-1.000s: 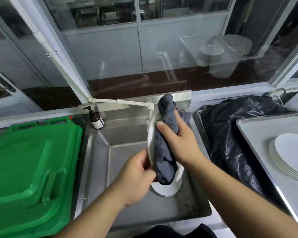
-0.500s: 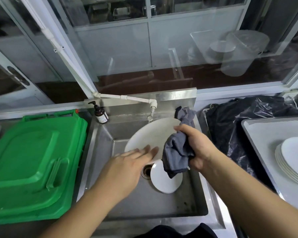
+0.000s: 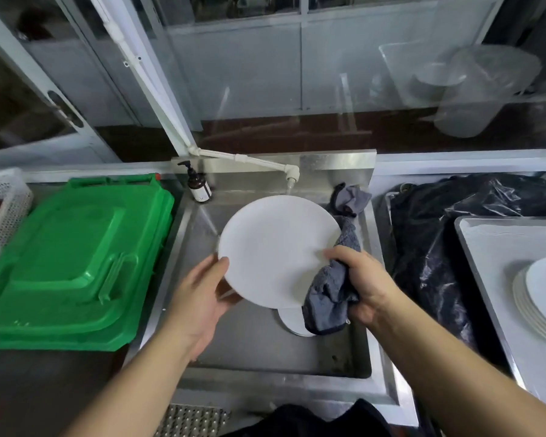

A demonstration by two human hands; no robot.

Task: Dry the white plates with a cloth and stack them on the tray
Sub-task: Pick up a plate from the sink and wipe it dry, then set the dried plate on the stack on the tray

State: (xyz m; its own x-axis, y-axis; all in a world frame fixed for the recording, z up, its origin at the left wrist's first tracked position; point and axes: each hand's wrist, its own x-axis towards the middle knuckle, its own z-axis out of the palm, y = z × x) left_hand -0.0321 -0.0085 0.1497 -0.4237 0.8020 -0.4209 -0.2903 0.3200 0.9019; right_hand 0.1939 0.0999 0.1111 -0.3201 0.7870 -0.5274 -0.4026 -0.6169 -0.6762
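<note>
Held over the sink [image 3: 183,279]: plate [image 3: 275,247]; bin lid [image 3: 70,263] left of it, tray [image 3: 498,279] with stacked plates [image 3: 539,298] right.

Plate [image 3: 275,247] turned flat; left hand [image 3: 202,298] now gripping rim.

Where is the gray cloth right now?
The gray cloth is bunched in the right hand, against the right edge of the white plate over the sink.

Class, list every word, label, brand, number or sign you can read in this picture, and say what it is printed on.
None can be read.
Pump bottle behind the sink: its white label bears a small mark, too small and blurred to read.
Plate, cloth, green bin lid, tray: no text shows.
</note>
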